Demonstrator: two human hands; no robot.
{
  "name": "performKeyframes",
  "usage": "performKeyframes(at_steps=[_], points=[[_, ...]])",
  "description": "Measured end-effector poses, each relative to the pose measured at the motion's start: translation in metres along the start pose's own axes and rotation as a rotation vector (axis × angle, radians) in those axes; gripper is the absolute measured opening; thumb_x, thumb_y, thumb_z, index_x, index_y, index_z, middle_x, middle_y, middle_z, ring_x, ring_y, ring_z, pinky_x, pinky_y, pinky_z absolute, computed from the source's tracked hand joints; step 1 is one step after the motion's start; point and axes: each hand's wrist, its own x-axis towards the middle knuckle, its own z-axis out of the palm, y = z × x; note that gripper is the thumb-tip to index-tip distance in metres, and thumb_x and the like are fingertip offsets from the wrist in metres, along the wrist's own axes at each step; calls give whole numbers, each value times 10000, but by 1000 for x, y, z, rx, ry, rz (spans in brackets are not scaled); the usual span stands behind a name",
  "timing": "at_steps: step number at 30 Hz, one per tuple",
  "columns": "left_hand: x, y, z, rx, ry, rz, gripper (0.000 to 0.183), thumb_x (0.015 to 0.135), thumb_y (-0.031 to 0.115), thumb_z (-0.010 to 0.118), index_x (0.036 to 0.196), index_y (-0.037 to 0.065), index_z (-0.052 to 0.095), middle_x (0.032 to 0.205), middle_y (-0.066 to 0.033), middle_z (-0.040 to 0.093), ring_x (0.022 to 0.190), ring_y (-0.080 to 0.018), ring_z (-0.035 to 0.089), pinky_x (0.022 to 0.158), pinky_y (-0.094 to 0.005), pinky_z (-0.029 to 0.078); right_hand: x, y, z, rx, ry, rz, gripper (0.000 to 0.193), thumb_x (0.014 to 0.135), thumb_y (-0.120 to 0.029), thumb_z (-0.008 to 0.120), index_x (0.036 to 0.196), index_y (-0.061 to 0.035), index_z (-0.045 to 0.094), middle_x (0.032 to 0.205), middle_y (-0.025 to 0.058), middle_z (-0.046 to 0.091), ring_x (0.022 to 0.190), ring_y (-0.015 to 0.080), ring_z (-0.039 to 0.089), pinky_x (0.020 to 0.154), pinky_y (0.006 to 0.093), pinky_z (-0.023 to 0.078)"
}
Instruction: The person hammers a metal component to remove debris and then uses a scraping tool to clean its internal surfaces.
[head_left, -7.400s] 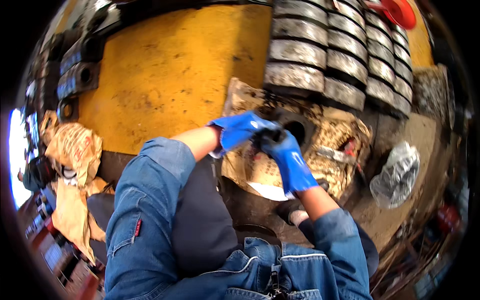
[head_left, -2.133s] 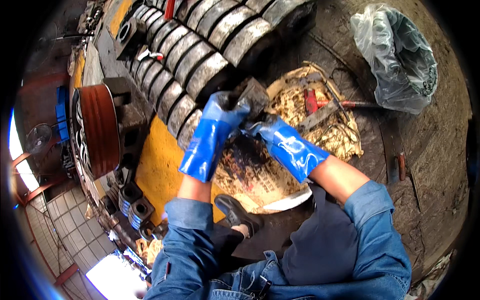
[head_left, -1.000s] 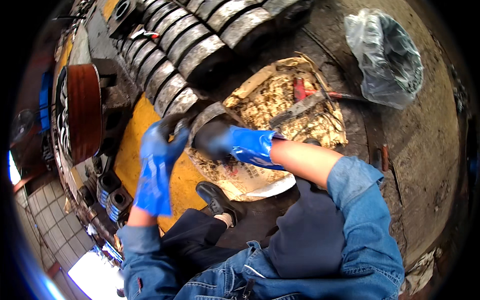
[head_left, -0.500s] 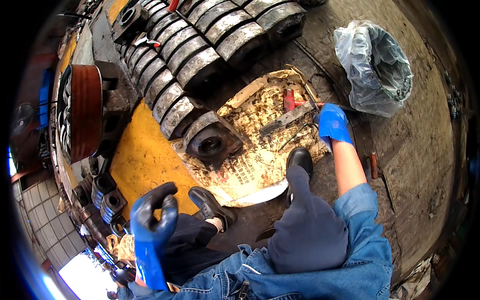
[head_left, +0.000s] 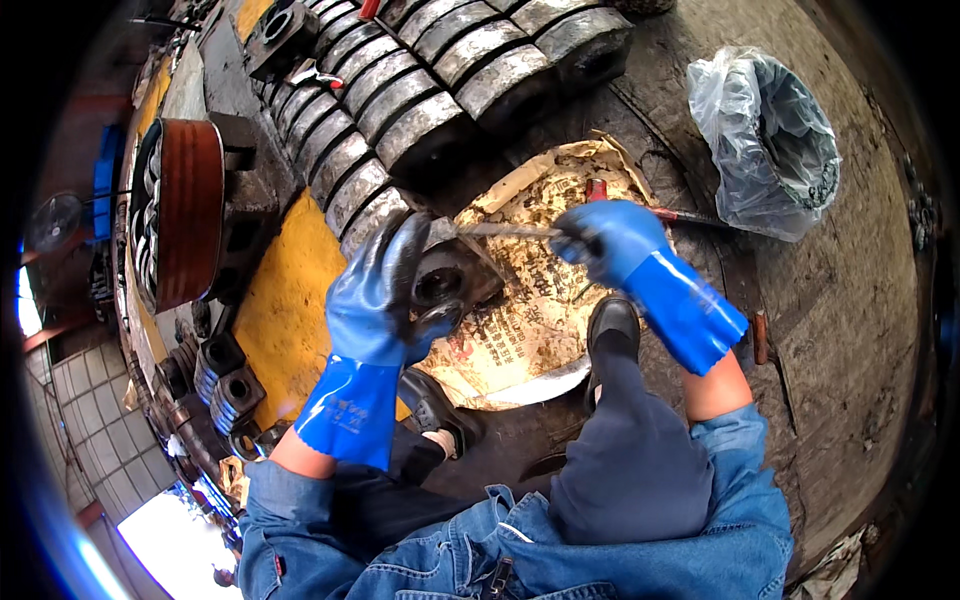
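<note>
My right hand (head_left: pixel 610 243), in a blue rubber glove, grips one end of a flat grey metal bar (head_left: pixel 510 230) that looks like a file. The bar is seen almost edge-on and points left toward my other hand. My left hand (head_left: pixel 385 290), gloved too, holds nothing; its blackened fingers are apart. Just beside it is a dark metal block (head_left: pixel 450 278) with a round hole, standing at the near end of a row and partly covered by my fingers. Under the block and the bar lies worn, oil-stained brown paper (head_left: pixel 530 330). A red hammer (head_left: pixel 597 190) rests on it, partly behind my right hand.
Rows of rounded metal blocks (head_left: pixel 430 120) fill the far side. A bin lined with clear plastic (head_left: pixel 745 150) stands at far right. To the left are a yellow plate (head_left: pixel 285 300) and a rust-red drum-shaped part (head_left: pixel 190 215). A tool with a brown handle (head_left: pixel 761 337) lies right.
My right hand has lifted the flat metal bar off the paper and brought it left. My left hand has moved forward and right, up to the near block, its fingers opening out.
</note>
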Motion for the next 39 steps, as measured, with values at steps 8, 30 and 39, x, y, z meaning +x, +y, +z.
performKeyframes(at_steps=[8, 30, 39], points=[[-22, 10, 24, 89, -522, -205, 272, 731, 187, 750, 996, 141, 711, 789, -170, 662, 739, -384, 636, 678, -467, 514, 9, -29, 16, -50, -118, -262, 317, 666, -140, 754, 974, -171, 683, 873, 81, 693, 819, 326, 682, 669, 439, 543], [-104, -4, -36, -154, -362, -606, 216, 809, 151, 698, 1021, 114, 679, 911, -158, 672, 898, -376, 638, 754, -445, 506, -75, 121, 14, -549, -26, 662, 325, 770, -313, 756, 1030, -125, 703, 961, 193, 700, 892, 393, 669, 772, 453, 536], [-106, -22, -16, -149, -358, -541, 273, 811, 218, 683, 1063, 118, 644, 989, -170, 683, 937, -379, 650, 781, -451, 516, -74, -53, -102, 414, 110, 324, 190, 870, -203, 751, 967, -58, 677, 755, -51, 581, 650, 60, 482, 578, 249, 389]])
